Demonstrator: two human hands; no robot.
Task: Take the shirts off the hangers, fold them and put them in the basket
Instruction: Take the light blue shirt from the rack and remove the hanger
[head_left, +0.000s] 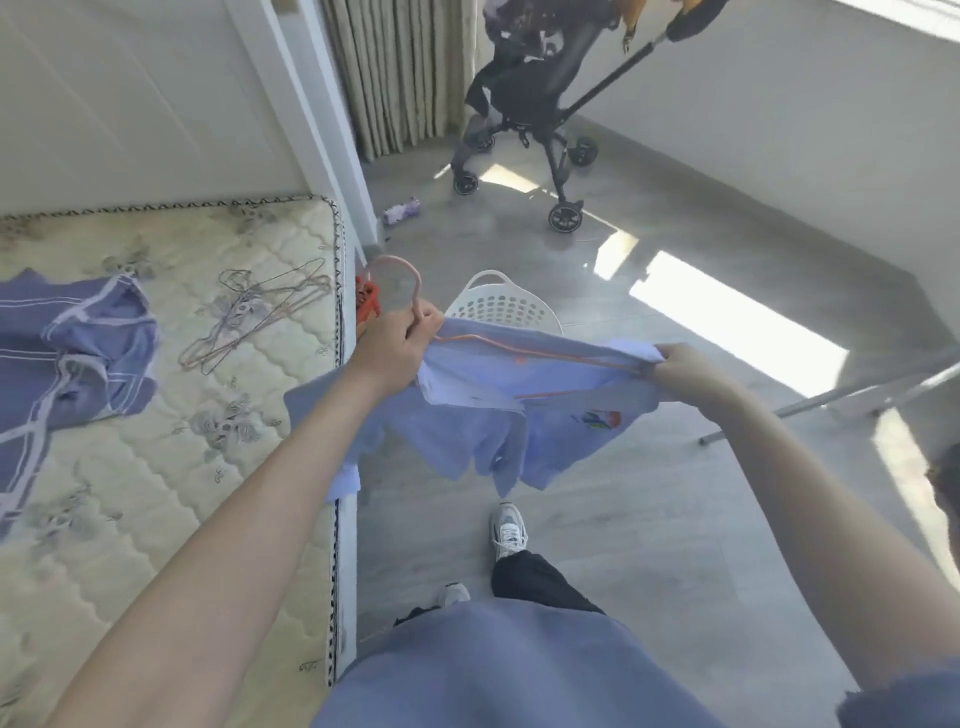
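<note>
While the left hand (400, 340) curls its fingers round the neck of one pink hanger (417, 291), just under its hook, the right hand (685, 371) pinches the other end of that hanger together with the shoulder of the one blue shirt (467, 431) draped on it. Stretched between the two hands, the shirt is held in the air, its body sagging below them and one small coloured print showing below the right hand. One white basket (501, 306) stands on the floor just beyond the hands, nearer the left one, its near rim hidden behind the shirt. Out to the left of the left hand lies a mattress (156, 493), and on it a loose heap of thin wire hangers (254, 312); they overlap too much to count. Farther left on the mattress lies crumpled blue clothing with white stripes (78, 358), one piece or two I cannot tell. Well beyond the hands stands one black stroller (524, 104). Below the hands, two pale shoes (509, 530) show on the floor.
</note>
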